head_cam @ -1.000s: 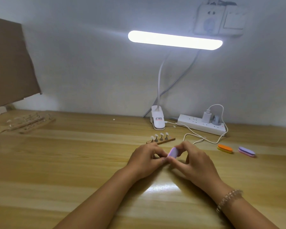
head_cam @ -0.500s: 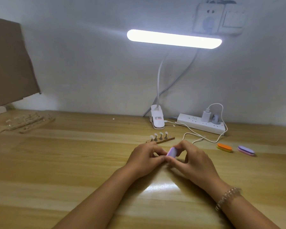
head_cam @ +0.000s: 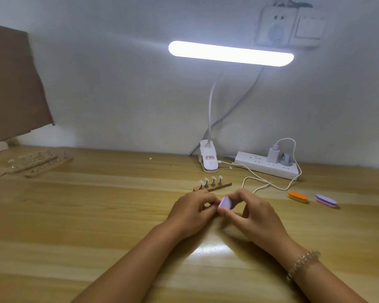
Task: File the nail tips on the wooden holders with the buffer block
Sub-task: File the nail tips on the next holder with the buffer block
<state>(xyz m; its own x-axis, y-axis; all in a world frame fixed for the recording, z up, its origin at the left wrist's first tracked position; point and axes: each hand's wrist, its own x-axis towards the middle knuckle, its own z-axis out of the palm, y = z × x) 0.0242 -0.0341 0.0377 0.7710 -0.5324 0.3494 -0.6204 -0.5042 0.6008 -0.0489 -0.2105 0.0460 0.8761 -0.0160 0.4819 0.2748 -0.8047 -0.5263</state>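
Fingers of right hand (head_cam: 256, 217) pinch buffer block (head_cam: 225, 203); left hand (head_cam: 190, 212) fingers curled beside block, hold unclear.

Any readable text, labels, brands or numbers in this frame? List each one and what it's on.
None of the text can be read.
Sticker on the lamp clip: one dark and one red line of print, too blurred to read.
On the power strip: no legible marking, only a small red light near its right end.
On the wall socket: no print visible.
On the buffer block: no print visible.
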